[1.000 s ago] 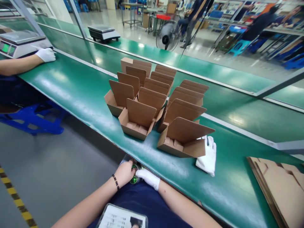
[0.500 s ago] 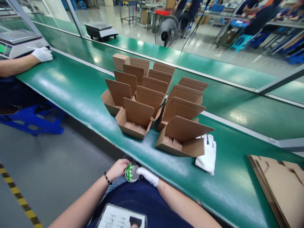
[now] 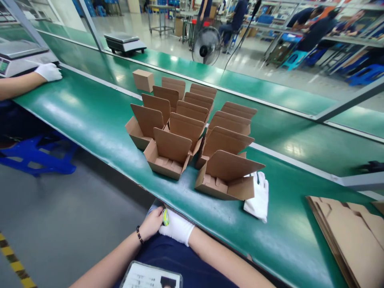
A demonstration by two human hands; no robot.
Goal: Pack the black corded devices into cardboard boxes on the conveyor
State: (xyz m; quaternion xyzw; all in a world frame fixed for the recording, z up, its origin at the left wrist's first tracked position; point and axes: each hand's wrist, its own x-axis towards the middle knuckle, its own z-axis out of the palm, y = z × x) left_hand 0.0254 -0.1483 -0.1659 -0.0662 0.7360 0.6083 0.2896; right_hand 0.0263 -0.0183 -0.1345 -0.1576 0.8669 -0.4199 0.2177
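In my lap, just below the table's front edge, my bare left hand (image 3: 151,223), with a beaded bracelet at the wrist, closes round a small round tin (image 3: 165,217). A green and yellow surface of the tin shows between the hands. My right hand (image 3: 179,229), in a white glove, is wrapped against the tin's other side and hides much of it. Closest to the hands on the table stand open brown cardboard boxes, among them a front left box (image 3: 166,164) and a front right box (image 3: 223,186), lids raised.
A white glove (image 3: 258,200) lies beside the front right box. Flat cardboard sheets (image 3: 348,236) are stacked at the right. A closed box (image 3: 143,81) stands behind the open ones. At far left, a co-worker's gloved hand (image 3: 49,73) rests near a scale (image 3: 24,56).
The tin has turned from face-up, with shiny green pieces visible inside, to nearly edge-on. My right hand has closed further round it. The camera view has shifted slightly.
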